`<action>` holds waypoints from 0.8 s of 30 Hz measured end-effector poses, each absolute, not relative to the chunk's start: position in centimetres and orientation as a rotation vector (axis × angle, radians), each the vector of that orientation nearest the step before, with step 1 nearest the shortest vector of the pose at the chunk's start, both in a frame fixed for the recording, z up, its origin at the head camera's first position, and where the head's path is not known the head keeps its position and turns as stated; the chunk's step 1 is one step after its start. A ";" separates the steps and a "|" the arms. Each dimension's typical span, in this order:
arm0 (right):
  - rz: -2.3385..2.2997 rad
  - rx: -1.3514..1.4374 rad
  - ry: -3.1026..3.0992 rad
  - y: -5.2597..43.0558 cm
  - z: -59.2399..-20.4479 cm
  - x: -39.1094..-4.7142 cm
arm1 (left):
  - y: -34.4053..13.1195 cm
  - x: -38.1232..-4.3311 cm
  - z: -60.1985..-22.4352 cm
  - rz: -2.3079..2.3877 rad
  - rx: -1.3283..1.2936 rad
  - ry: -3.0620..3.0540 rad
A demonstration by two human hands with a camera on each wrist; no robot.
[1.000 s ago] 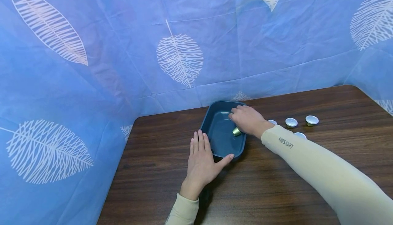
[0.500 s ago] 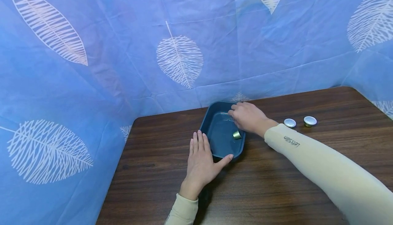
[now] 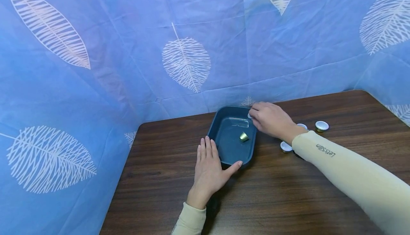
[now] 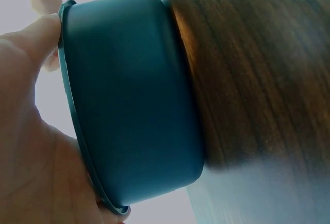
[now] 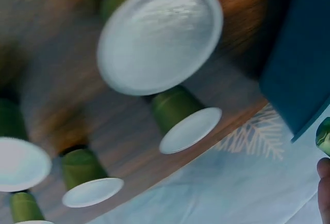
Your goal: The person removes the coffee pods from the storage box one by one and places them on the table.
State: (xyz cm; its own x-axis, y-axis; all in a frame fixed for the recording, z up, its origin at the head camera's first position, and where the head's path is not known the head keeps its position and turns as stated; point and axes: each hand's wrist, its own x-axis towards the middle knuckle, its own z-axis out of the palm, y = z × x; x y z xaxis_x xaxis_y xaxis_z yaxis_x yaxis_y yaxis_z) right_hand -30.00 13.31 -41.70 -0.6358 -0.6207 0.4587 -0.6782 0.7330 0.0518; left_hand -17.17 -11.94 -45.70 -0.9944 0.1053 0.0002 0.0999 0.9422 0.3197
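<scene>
A dark teal rectangular dish (image 3: 229,156) sits on the table. My left hand (image 3: 209,172) rests against its near left corner, fingers straight along the left rim and thumb along the near edge. In the left wrist view the palm side faces the dish's rim (image 4: 77,116). Over the far right rim, my right hand (image 3: 272,119) pinches a coffee capsule (image 3: 250,115), mostly covered by the fingers; the right wrist view catches a green edge of this capsule (image 5: 323,137) at the fingertips. Another gold-green capsule (image 3: 244,136) lies tipped inside the dish.
Several capsules stand lid up right of the dish, including a near capsule (image 3: 286,146), a capsule partly behind the forearm (image 3: 302,125) and a far right capsule (image 3: 321,125). A blue leaf-print cloth (image 3: 224,50) hangs behind the wooden table (image 3: 153,178).
My right hand has moved right, from over the dish to its right rim, with a capsule at the fingertips. The capsule in the dish has shifted slightly left. My left hand has stayed put.
</scene>
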 end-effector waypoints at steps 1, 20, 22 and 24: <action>0.180 0.973 -2.491 13.6 -41.7 -29.9 | -11.9 -17.2 -45.7 0.506 0.162 3.079; 0.442 0.721 -2.429 18.3 -42.5 -27.8 | -11.9 -17.2 -45.7 0.524 0.156 3.077; 0.452 0.709 -2.421 18.7 -42.6 -27.5 | -11.9 -17.2 -45.7 0.518 0.156 3.079; 0.459 0.697 -2.407 19.1 -42.7 -27.3 | -11.8 -17.1 -45.6 0.519 0.157 3.082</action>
State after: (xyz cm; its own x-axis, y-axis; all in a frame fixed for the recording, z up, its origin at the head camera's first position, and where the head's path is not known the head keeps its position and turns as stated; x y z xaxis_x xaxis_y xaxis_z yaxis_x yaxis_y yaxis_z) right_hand -27.26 19.06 -42.74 -0.6917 -0.3718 0.6192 -0.5736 0.8037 -0.1582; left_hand -17.13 -11.85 -45.65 -0.9949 0.1011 0.0042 0.0968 0.9398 0.3276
